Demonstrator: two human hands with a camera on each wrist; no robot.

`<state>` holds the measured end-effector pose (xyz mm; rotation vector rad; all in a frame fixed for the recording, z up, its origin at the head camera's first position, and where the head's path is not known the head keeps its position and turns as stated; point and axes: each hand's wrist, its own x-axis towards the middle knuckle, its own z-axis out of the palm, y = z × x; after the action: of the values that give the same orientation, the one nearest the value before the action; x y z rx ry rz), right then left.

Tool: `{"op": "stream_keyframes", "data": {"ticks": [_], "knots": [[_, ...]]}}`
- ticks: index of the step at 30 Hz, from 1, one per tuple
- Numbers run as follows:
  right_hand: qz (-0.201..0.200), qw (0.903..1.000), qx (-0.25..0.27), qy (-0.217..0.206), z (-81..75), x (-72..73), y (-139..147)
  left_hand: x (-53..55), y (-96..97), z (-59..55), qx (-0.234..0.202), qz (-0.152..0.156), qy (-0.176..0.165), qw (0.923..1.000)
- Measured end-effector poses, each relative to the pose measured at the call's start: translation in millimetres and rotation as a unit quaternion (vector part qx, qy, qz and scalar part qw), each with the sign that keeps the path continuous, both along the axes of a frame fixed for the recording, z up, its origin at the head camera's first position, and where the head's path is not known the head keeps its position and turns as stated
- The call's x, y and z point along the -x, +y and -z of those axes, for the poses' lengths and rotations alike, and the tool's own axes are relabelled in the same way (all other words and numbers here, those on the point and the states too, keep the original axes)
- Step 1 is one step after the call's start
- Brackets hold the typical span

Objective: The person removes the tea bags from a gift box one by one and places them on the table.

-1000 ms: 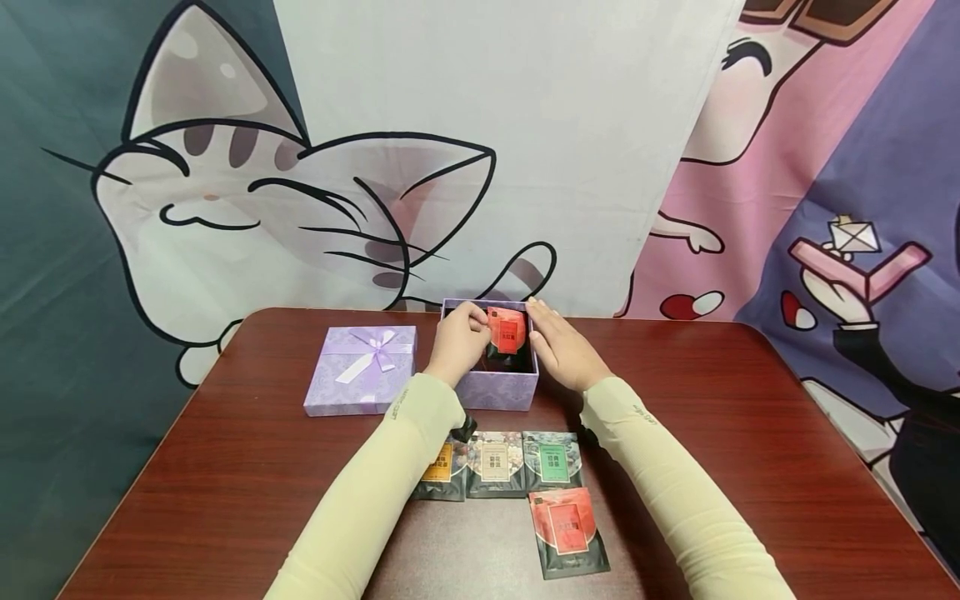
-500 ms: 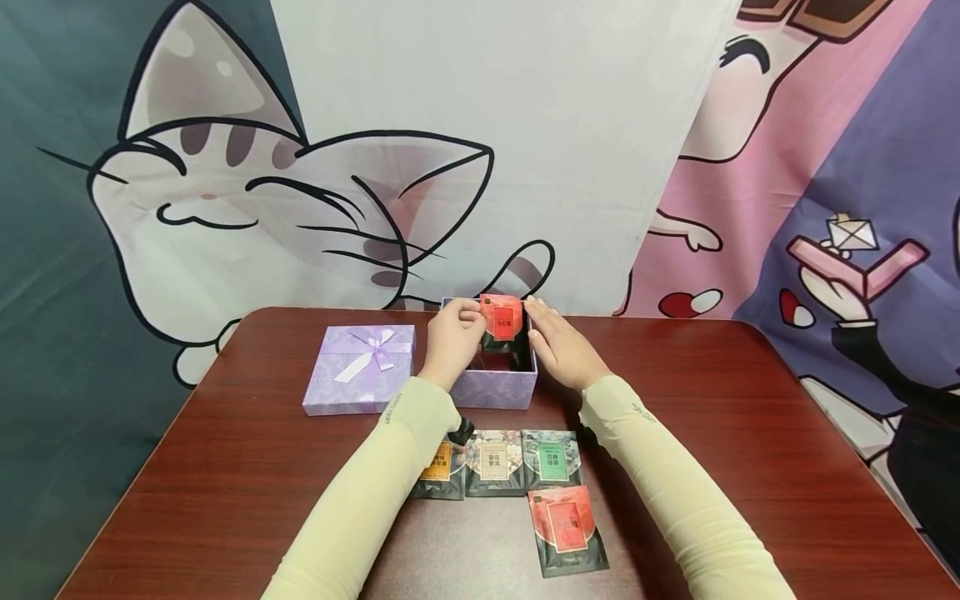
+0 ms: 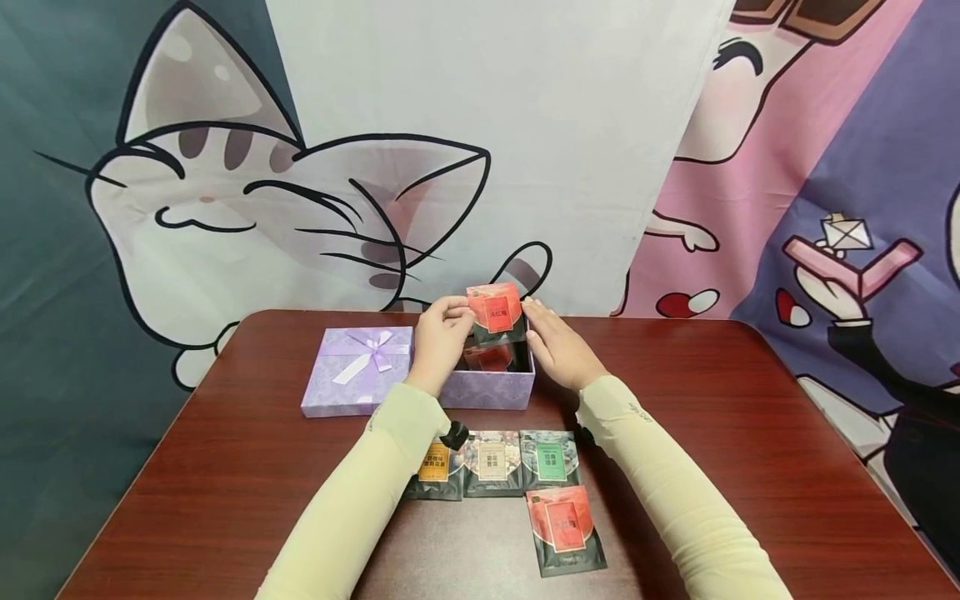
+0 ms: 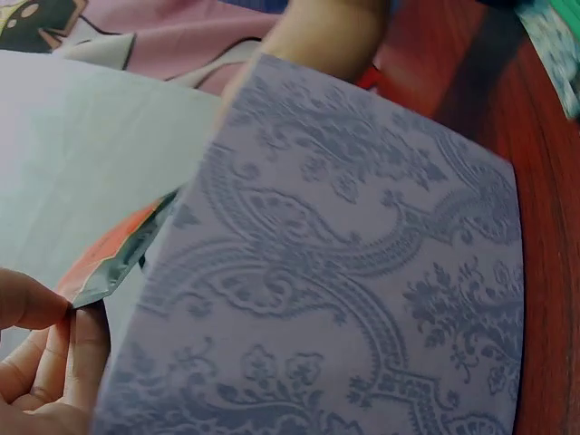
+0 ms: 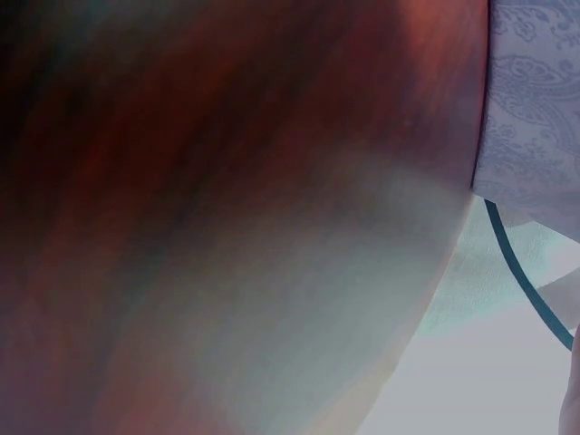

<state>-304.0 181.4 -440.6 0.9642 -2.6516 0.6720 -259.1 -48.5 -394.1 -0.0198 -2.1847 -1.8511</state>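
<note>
1. The lid [image 3: 322,396], topped with a bow [image 3: 375,354], lies on the table [image 3: 195,483] to the left of the box [image 3: 491,392]. The box stands uncovered, so opening looks done.
2. The orange packet [image 3: 433,475], beige packet [image 3: 492,467] and green packet [image 3: 551,462] form a row in front of the box. The left sleeve [image 3: 360,500] partly covers the orange one, and whether more lies under that arm cannot be told.
3. The front packet [image 3: 564,525], red, lies slightly askew on the near side of the green one; whether their edges touch is unclear. These four seem to be the part already handled.
4. The left hand [image 3: 438,337] pinches the held packet [image 3: 495,312], also red, by its edge between thumb and fingers. That packet is tilted at the box's opening, its top above the far rim; this one looks midway, neither laid flat in the box nor on the table.
5. The right hand [image 3: 558,350] grips nothing visible: its fingers lie straight against the box's right side, apparently steadying it. Its wrist view shows only a sliver of finger.
6. Below the held packet, an inner packet [image 3: 487,358], red, shows inside. At least these two seem unfinished; how many lie deeper is hidden.
</note>
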Motion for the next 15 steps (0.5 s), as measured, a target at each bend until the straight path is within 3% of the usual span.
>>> {"op": "stream_keyframes", "data": {"ticks": [7, 15], "knots": [[0.004, 1.0000, -0.002, 0.005, 0.0, -1.1, -0.9, -11.7, -7.6, -6.8, -0.071, 0.017, 0.000, 0.9973], [-0.002, 0.9999, -0.007, 0.009, 0.6, 1.4, 1.0, -37.0, -10.9, -17.2, -0.147, 0.062, -0.041, 0.9863]]}}
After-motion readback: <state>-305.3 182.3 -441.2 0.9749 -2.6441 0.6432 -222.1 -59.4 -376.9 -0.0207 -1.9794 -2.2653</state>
